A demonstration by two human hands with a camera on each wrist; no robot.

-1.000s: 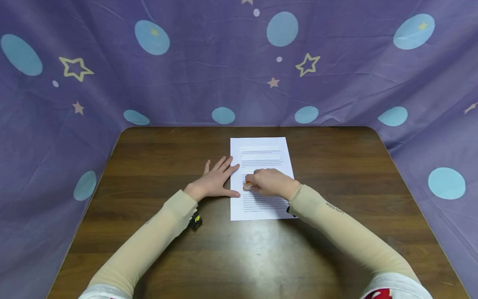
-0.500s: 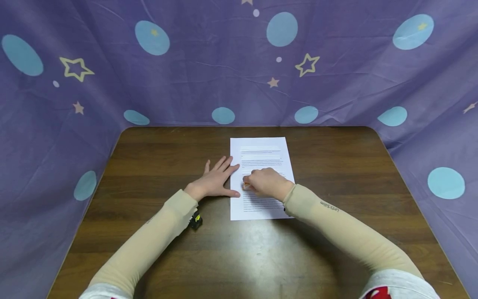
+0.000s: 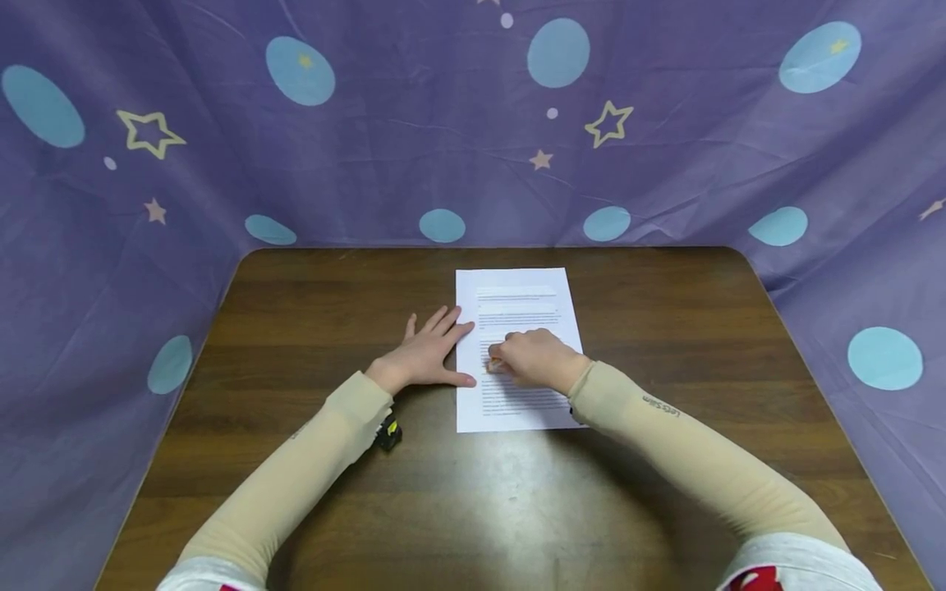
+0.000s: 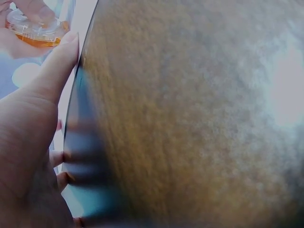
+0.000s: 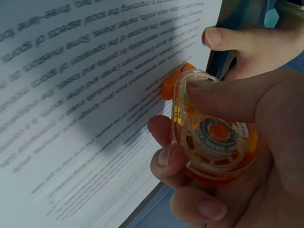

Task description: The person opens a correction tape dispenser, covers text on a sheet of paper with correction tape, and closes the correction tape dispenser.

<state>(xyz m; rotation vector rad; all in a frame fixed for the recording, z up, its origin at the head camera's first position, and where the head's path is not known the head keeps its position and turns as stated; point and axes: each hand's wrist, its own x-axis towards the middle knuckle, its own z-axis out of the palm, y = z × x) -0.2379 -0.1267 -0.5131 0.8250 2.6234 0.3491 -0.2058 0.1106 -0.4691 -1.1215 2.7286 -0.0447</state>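
A sheet of printed paper point(image 3: 469, 410) lies on the wooden table. My right hand point(image 3: 542, 359) grips a see-through orange correction tape point(image 5: 218, 135), thumb on one face and fingers curled round the other side. In the right wrist view its orange tip meets the paper beside the printed lines. My left hand point(image 3: 423, 359) is spread flat at the sheet's left edge, thumb and fingertips resting on the paper. The left wrist view shows the left thumb point(image 4: 64, 61) along that edge, close to the correction tape. Whiter bands cross the text in the sheet's upper part.
The brown wooden table point(image 3: 310, 328) surrounds the sheet on all sides. A purple curtain point(image 3: 384, 148) with stars and blue ovals hangs behind and at both sides. A black device point(image 3: 388, 432) sits under the left wrist.
My right hand shifted slightly left with the correction tape, then came back slightly right. The left hand and the sheet have stayed in place.
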